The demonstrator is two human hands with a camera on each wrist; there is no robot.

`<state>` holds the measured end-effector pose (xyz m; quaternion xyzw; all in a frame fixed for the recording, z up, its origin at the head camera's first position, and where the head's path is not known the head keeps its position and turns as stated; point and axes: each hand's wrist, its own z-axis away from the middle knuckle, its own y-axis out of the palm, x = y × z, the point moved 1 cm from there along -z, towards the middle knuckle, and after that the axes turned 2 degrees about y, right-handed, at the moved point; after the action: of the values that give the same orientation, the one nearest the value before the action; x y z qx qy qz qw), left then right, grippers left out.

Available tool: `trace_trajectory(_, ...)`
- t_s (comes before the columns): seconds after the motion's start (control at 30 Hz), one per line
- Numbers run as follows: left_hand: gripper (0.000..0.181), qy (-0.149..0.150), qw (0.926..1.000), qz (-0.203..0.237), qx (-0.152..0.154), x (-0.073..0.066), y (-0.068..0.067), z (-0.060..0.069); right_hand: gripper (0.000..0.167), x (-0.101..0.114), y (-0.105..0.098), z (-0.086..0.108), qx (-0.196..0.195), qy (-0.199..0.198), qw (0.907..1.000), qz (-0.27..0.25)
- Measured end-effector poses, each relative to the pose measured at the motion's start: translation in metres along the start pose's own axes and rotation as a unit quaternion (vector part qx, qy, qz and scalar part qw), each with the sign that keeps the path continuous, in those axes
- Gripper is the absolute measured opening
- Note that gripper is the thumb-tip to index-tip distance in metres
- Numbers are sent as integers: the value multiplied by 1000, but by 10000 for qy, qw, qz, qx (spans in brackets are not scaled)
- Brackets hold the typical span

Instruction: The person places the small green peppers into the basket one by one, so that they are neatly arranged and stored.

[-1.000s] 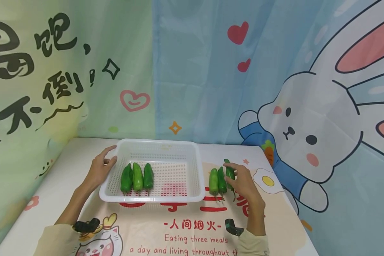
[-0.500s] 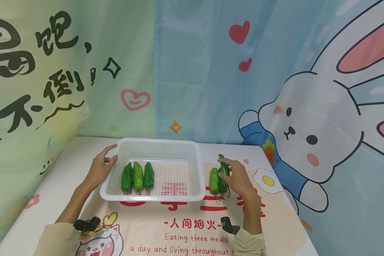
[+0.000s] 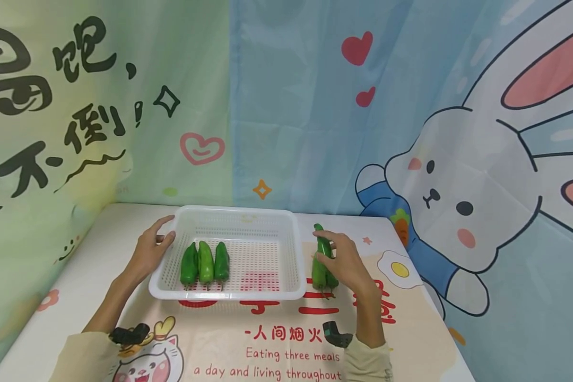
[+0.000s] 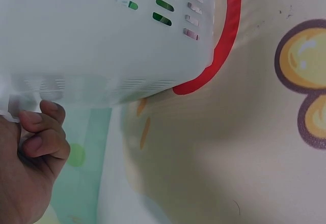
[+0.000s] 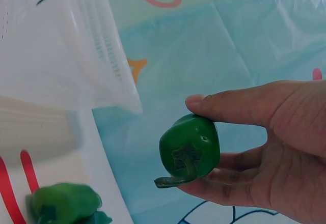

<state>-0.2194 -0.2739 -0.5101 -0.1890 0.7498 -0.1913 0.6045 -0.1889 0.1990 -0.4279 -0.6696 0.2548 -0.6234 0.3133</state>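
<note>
My right hand (image 3: 346, 262) pinches a green pepper (image 5: 189, 145) between thumb and fingers, lifted above the table. In the head view this held pepper overlaps two more green peppers (image 3: 319, 278) lying right of the basket. A white plastic basket (image 3: 226, 296) with slotted sides stands in the middle, and three green peppers (image 3: 206, 262) lie side by side in its left half. At the basket's left rim, my left hand (image 3: 149, 249) grips the edge, its fingers (image 4: 48, 142) curled there; the wrist view hides part of that contact.
The table (image 3: 124, 223) has a printed cloth with red lettering and a cartoon cat (image 3: 150, 361). Behind it hangs a curtain (image 3: 286, 106) with hearts and a rabbit. The basket's right half shows its bare slotted floor (image 3: 258, 265).
My right hand has picked up the rightmost pepper and carried it left over the other two, closer to the basket. The left hand and basket stay in place.
</note>
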Motion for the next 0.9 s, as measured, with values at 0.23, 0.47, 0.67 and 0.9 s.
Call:
trace_trajectory(0.23, 58, -103, 9999, -50, 9, -1, -2, 1, 57, 17, 10, -3, 27, -263, 9996, -71)
trace_trajectory(0.47, 58, -63, 10000, -36, -15, 2, -1, 1, 56, 33, 25, -7, 142, -468, 9986, -212)
trace_trajectory(0.67, 58, -26, 10000, -28, -40, 3, 0, 0, 58, 46, 37, -8, 245, -523, 9979, -301)
trace_trajectory(0.9, 58, -27, 10000, -48, -40, 1, 0, 0, 57, 58, 49, -12, 459, -669, 9964, -233)
